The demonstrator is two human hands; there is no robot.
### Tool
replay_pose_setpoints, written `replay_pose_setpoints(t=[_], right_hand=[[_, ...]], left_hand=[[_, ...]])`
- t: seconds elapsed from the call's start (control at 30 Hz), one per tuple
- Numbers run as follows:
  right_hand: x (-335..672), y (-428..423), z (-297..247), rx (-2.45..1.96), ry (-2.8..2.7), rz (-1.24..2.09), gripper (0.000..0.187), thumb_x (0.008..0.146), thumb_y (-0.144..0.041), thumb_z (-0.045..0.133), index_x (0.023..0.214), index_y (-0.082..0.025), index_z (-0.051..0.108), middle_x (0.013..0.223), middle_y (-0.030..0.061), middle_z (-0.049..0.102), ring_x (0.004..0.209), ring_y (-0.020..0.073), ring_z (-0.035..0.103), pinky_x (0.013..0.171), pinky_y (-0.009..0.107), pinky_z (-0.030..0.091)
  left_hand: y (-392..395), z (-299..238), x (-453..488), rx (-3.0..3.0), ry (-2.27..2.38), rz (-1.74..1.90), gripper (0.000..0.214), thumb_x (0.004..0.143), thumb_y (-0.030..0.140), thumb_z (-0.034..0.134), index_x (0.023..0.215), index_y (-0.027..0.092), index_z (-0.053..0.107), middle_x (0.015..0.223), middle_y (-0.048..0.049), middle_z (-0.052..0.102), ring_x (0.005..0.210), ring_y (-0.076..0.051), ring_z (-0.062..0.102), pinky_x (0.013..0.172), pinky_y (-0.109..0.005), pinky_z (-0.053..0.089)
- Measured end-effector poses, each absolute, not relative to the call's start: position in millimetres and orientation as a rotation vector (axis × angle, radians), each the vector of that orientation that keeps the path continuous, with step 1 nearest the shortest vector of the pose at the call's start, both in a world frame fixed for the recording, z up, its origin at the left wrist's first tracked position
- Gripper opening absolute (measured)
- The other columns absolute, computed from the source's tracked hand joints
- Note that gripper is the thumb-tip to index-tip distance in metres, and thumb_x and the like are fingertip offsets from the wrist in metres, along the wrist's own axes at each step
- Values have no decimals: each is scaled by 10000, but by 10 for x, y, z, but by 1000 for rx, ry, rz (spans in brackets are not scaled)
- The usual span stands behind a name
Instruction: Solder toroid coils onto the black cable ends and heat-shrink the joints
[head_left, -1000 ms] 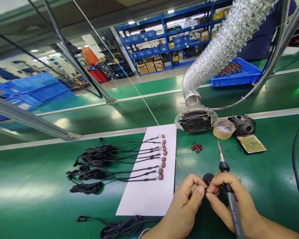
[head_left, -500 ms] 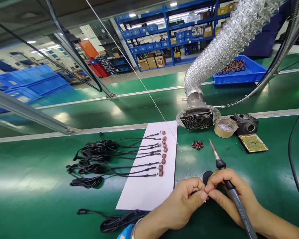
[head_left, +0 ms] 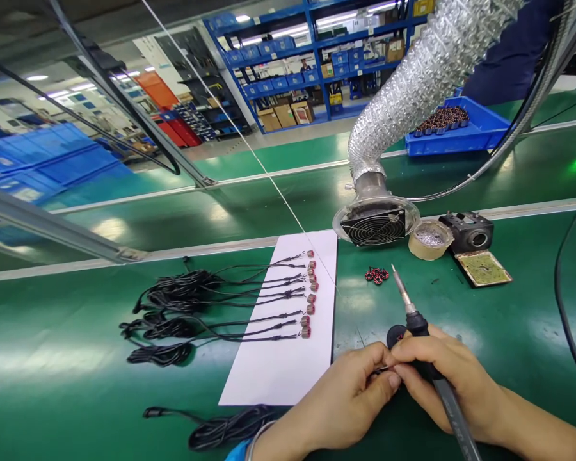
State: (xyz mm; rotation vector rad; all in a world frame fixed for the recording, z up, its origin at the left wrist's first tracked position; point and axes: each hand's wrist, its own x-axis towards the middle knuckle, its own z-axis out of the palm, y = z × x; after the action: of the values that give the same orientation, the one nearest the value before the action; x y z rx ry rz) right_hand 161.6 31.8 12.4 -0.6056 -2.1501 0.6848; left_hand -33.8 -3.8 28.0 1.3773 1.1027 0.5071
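Observation:
My left hand (head_left: 348, 397) is closed in a pinch on a thin black wire end, which it holds against the fingertips of my right hand (head_left: 444, 378). My right hand grips a soldering iron (head_left: 420, 333) with its tip pointing up and away. A small black round part (head_left: 394, 334) lies on the green mat just beyond my fingers. On the white sheet (head_left: 288, 346) lie several black cables (head_left: 187, 314) with small red coils (head_left: 311, 293) at their ends.
A fume extractor fan (head_left: 373, 225) on a silver hose stands behind the sheet. Beside it sit a tape roll (head_left: 431, 239), a black iron stand (head_left: 468, 232) and a sponge pad (head_left: 483, 267). Loose red coils (head_left: 377, 275) lie nearby. A blue tray (head_left: 480, 131) sits on the far belt.
Both hands have stayed pressed together near the front edge. The soldering iron has shifted slightly left, with its tip tilted more to the left. The view has shifted a little.

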Motion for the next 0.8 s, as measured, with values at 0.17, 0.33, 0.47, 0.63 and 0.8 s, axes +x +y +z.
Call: replay_pose_setpoints(t=[0.17,0.33,0.47,0.63,0.8], right_hand=[[1706,402,202,-544,-2220,793,368,891,-32,508,1174,-266,485,862,-12,696,718,129,638,677,258,509],[1760,456,181,-452,-2279,717,436,889,-16,493,1242,-271,490,796,-9,647,676,143,579,654,284,498],[1774,459,96,-476,-2315,657,478,884,-13,495,1285,-274,505,875,15,678,745,155,615,712,309,528],[1790,456,72,-555,-2265,638,426,897,-70,509,1264,-276,578,852,17,701,720,164,650,665,292,551],[1955,333,218,-722,-2138,657,612,897,-48,500,1439,-322,419,974,28,728,810,185,697,725,301,577]], left_hand=[[9,355,-376,1349,1068,434,300,954,473,486,930,186,569,759,12,503,680,-134,451,627,-241,356],[28,261,-353,1176,1059,450,405,908,577,501,817,182,504,644,44,436,587,-105,386,552,-234,302],[29,164,-291,1073,1101,538,396,866,553,566,752,183,488,593,58,421,532,-86,345,519,-238,260],[77,97,-240,978,1146,629,327,824,474,592,716,182,491,563,74,377,518,-77,294,511,-240,211],[157,48,-230,955,1211,641,257,788,417,581,718,177,520,532,87,341,495,-76,240,488,-241,161]])
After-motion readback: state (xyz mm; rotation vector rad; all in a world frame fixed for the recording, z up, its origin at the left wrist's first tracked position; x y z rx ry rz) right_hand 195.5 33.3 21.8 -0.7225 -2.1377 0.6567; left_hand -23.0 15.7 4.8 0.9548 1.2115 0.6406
